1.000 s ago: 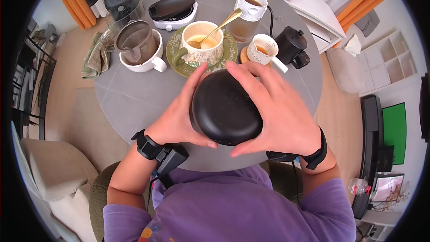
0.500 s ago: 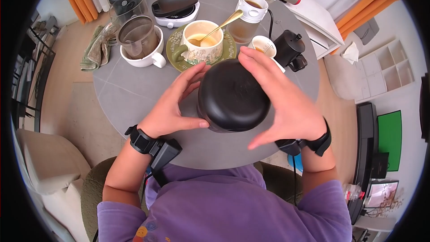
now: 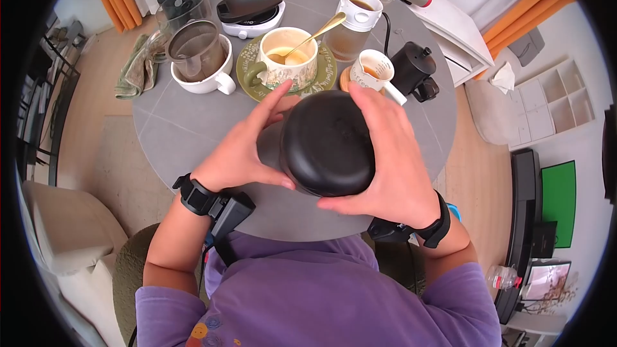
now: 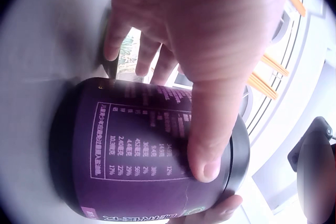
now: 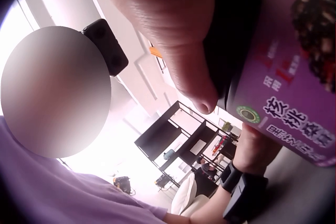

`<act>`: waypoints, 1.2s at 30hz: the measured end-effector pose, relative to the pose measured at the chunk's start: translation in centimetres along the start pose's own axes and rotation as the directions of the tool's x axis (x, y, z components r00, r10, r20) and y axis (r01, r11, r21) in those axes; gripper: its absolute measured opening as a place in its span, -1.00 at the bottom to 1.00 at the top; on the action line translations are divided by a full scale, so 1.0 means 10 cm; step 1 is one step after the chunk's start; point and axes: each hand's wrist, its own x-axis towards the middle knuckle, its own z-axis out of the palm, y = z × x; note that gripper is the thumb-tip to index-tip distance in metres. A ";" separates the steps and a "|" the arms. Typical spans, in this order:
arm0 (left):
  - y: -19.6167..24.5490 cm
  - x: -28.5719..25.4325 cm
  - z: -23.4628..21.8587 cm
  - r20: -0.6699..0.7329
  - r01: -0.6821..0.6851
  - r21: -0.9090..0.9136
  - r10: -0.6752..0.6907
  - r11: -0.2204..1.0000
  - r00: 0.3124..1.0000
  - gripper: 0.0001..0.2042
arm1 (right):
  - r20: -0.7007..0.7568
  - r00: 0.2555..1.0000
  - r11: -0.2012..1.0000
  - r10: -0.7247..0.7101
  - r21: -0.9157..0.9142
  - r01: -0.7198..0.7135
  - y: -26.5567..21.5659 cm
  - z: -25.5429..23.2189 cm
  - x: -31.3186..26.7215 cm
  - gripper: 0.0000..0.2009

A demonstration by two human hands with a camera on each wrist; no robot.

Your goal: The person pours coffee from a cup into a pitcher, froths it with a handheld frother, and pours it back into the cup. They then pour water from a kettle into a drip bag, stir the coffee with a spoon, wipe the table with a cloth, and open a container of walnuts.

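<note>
Held over the near part of the table is a large jar (image 4: 142, 182) with a purple label, printed with a nutrition table on one side and Chinese characters on another. Its broad black lid (image 3: 328, 144) faces up toward the head camera. My left hand (image 3: 232, 151) grips the jar's body, with the thumb (image 4: 206, 150) pressed across the label near the lid end. Around the lid curls my right hand (image 3: 400, 157), fingers along the far right side and thumb at the near edge. The lid sits on the jar.
Beyond the jar stand a patterned cup (image 3: 289, 67) with a gold spoon (image 3: 321, 31) on a green saucer (image 3: 249, 82), a white mug (image 3: 204, 85) holding a strainer, a small handled cup (image 3: 375, 67), a black pitcher (image 3: 411, 64) and a scale (image 3: 254, 26).
The right hand's thumb, spread away from the lid half a second ago, lies against it again. The jar has shifted slightly left, and more of its side shows. The left hand keeps its grip.
</note>
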 end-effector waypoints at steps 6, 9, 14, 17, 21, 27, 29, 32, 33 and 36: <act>0.05 -0.04 0.03 -0.055 0.075 -0.034 -0.077 0.997 0.996 0.02 | -0.040 0.999 0.999 0.014 0.036 -0.012 0.05 0.01 -0.05 0.02; 0.02 -0.04 0.03 -0.036 0.029 -0.029 -0.030 0.999 0.999 -0.03 | -0.043 0.999 0.999 -0.008 0.046 0.010 0.07 0.00 -0.06 0.02; -0.01 -0.02 0.01 0.001 0.047 -0.058 -0.047 0.997 0.999 -0.04 | -0.042 0.998 0.989 -0.048 0.136 0.053 0.16 -0.03 -0.04 -0.01; 0.06 -0.01 0.04 0.035 0.035 -0.052 -0.034 0.998 0.999 0.01 | -0.040 0.999 0.978 -0.009 0.206 0.017 0.16 -0.04 -0.05 -0.02; 0.08 0.02 0.19 -0.008 0.060 -0.005 -0.060 0.998 0.998 0.21 | -0.044 0.989 0.989 -0.144 0.031 0.145 0.13 -0.11 -0.03 0.03; 0.11 0.06 0.22 -0.010 0.038 0.020 -0.038 0.999 0.999 0.21 | -0.023 1.000 0.999 -0.012 0.041 0.013 0.09 -0.07 0.01 0.04; 0.09 0.08 0.22 -0.009 0.020 0.029 -0.020 0.999 1.000 0.21 | 0.030 1.000 0.999 0.010 0.053 -0.011 0.08 -0.04 0.02 0.04; 0.09 0.11 0.19 0.003 0.005 0.031 -0.006 1.000 1.000 0.22 | -0.001 0.994 0.991 -0.112 0.073 0.112 0.14 0.00 0.07 0.02; 0.09 0.12 0.18 0.015 0.010 0.018 -0.011 1.000 1.000 0.22 | 0.012 0.988 0.983 -0.151 0.109 0.149 0.18 -0.01 0.07 0.00; 0.05 0.16 0.16 0.062 -0.051 -0.020 0.052 0.999 0.997 0.22 | 0.069 0.971 0.957 -0.230 0.196 0.213 0.28 -0.09 0.10 -0.02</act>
